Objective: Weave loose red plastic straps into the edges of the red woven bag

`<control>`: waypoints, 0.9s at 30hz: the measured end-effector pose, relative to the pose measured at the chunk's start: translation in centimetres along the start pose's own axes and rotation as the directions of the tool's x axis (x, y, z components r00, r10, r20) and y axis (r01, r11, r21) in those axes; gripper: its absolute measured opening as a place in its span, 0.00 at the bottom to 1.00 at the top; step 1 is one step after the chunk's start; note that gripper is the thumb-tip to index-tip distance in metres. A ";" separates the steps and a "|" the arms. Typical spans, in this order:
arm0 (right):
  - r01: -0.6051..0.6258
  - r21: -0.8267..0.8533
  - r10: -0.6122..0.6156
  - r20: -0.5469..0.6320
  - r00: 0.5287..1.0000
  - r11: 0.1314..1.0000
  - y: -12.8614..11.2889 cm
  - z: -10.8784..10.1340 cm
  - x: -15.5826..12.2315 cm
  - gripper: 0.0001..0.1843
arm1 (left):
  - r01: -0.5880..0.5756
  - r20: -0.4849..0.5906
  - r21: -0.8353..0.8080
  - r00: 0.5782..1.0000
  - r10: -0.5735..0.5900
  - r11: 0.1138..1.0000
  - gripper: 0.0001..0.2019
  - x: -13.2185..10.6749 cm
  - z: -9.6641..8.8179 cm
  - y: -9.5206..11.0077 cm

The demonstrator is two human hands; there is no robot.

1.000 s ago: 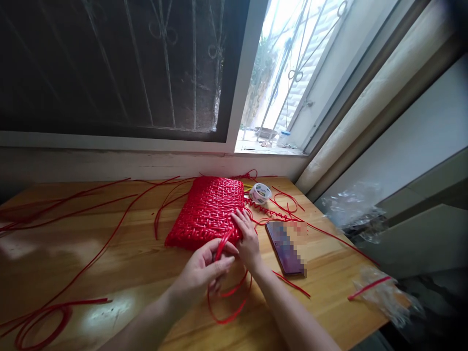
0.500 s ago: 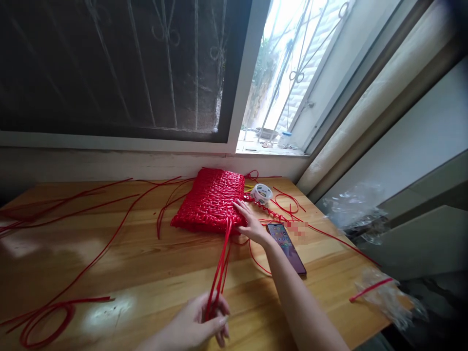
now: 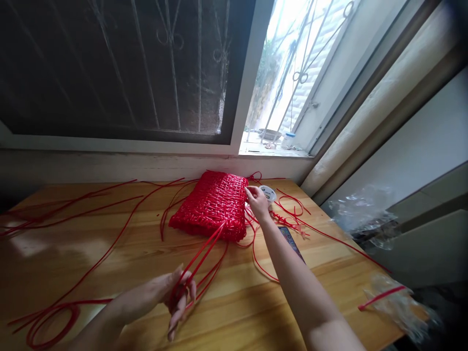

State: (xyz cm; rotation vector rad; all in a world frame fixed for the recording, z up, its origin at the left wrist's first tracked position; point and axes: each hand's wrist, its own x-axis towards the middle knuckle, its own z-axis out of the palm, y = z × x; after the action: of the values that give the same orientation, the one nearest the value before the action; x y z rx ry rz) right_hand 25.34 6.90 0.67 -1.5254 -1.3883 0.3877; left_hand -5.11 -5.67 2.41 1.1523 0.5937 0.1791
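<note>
A glossy red woven bag (image 3: 212,204) lies on the wooden table with loose cord ends around it. Two red cords (image 3: 203,256) run from its front edge into my left hand (image 3: 181,297), whose fingers are curled about them in front of the bag. My right hand (image 3: 257,201) is at the bag's right edge, thumb and forefinger closed on the rim. A white tape roll (image 3: 268,194) sits just behind that hand, partly covered. Beside my right forearm lies a phone (image 3: 290,241), also partly hidden.
Long red cords (image 3: 120,234) stretch across the table's left side, with a coil (image 3: 53,324) at front left. A braided red strand (image 3: 287,222) and loops lie to the right. Clear plastic wrap (image 3: 395,297) rests at the right edge. The window wall (image 3: 109,163) borders the back.
My left hand has moved left with the cords, pulling them to a slant. From the bag's front right corner, my right hand has shifted up along its right edge and its fingers have closed.
</note>
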 end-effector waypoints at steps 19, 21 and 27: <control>-0.064 -0.531 0.003 -0.115 0.993 0.845 3.6 0.0 3.2 0.36 | 0.049 -0.124 -0.035 0.991 -0.053 0.998 0.34 -1.5 -3.6 0.6; -0.125 -0.494 -0.006 -0.257 0.967 0.860 4.2 -0.4 2.5 0.34 | 0.026 -0.210 -0.064 0.977 -0.039 0.998 0.30 -1.1 -3.9 0.0; -0.203 -0.431 0.055 -0.331 0.942 0.879 4.9 -0.7 2.1 0.32 | 0.030 -0.156 -0.047 0.987 -0.037 0.998 0.15 -0.7 -5.0 -2.9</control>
State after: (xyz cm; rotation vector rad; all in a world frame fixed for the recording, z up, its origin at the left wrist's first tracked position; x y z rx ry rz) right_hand 29.29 9.17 -2.19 -1.9781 -1.1758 -0.1196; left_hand -8.75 -3.15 -1.33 1.0903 0.7447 0.2548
